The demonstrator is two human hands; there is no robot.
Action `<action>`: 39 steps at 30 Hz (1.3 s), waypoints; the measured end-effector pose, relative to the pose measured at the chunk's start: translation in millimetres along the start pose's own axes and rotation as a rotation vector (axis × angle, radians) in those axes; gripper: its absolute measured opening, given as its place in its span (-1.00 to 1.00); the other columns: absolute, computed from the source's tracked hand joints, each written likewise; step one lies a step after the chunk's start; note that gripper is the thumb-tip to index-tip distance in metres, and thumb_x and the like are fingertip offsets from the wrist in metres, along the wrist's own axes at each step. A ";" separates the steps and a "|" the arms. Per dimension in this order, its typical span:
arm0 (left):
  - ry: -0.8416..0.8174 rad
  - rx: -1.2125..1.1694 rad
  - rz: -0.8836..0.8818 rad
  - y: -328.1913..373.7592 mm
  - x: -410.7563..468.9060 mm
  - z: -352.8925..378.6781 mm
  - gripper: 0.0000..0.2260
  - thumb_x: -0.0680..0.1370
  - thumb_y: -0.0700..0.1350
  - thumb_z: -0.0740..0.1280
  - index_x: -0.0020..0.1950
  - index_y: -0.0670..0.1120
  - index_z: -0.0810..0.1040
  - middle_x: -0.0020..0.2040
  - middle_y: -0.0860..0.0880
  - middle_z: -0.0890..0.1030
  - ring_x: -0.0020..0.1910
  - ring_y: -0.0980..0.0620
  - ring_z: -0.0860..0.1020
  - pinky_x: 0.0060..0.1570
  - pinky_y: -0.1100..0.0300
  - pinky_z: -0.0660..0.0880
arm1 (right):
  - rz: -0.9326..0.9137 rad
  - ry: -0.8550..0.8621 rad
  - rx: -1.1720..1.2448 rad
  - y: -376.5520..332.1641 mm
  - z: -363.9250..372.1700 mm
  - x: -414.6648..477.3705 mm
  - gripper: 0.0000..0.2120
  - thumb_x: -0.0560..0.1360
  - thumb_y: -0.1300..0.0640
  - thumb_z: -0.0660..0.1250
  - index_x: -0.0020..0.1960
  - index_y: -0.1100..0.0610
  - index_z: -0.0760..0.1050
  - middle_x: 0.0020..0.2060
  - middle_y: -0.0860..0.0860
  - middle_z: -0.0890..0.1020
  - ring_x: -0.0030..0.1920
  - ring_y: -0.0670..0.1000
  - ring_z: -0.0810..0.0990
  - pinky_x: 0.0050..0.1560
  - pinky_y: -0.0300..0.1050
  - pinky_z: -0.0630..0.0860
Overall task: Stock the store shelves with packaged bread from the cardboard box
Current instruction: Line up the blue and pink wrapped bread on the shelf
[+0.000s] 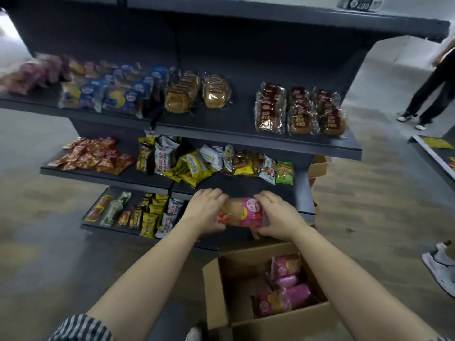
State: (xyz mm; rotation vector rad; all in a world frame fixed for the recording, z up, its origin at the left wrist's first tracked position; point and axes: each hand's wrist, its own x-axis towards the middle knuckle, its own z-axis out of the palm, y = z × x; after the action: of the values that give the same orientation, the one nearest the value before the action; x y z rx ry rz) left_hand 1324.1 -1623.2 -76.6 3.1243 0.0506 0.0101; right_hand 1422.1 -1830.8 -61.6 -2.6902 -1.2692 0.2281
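A pink bread pack is gripped between the curled left hand and right hand.

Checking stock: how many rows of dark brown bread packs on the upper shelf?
3, at its right end: left row, middle row, right row; others may be hidden.

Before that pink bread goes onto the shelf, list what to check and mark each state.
1. Grip: left hand and right hand both hold the pink bread package by its ends: ok.
2. Landing room: bare shelf stretch just beyond the package: ok.
3. Package already resting on a shelf: cannot tell; the hands hide its underside.
4. Label: printed face up, readable: ok.
5. Supply: cardboard box holds more pink packages: ok.
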 end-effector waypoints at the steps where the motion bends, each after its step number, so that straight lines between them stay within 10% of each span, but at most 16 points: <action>1: 0.004 0.002 -0.028 -8.3 -7.1 -2.2 -0.29 0.38 0.19 0.43 0.45 0.00 0.31 0.33 0.00 0.41 0.34 -0.04 0.38 0.39 0.07 0.26 | -0.029 0.003 -0.004 -8.4 -0.8 6.9 -0.13 0.35 -0.12 0.49 0.53 0.01 0.13 0.45 -0.03 0.25 0.44 0.01 0.26 0.40 -0.08 0.26; 17: 0.101 0.061 -0.386 -151.8 -131.0 -22.0 -0.37 0.24 0.16 0.43 0.25 -0.06 0.52 0.14 -0.04 0.56 0.15 -0.11 0.55 0.20 0.01 0.41 | -0.466 0.010 -0.056 -171.6 10.9 116.9 -0.13 0.39 -0.21 0.45 0.53 0.06 0.12 0.47 -0.01 0.25 0.46 0.00 0.24 0.39 -0.11 0.26; 39: 0.157 0.078 -0.452 -353.7 -195.1 -45.7 -0.41 0.34 0.17 0.44 0.32 0.00 0.47 0.22 0.00 0.54 0.22 -0.06 0.52 0.25 0.05 0.35 | -0.568 0.050 -0.108 -348.1 17.2 248.1 -0.20 0.38 -0.21 0.43 0.48 0.05 0.21 0.41 -0.04 0.32 0.38 -0.01 0.35 0.31 -0.09 0.40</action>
State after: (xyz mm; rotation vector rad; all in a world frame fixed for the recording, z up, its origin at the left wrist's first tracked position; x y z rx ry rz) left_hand 1117.4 -1275.4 -38.2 3.0994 0.7696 0.2513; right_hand 1313.3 -1418.8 -23.7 -2.2664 -1.9987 0.0190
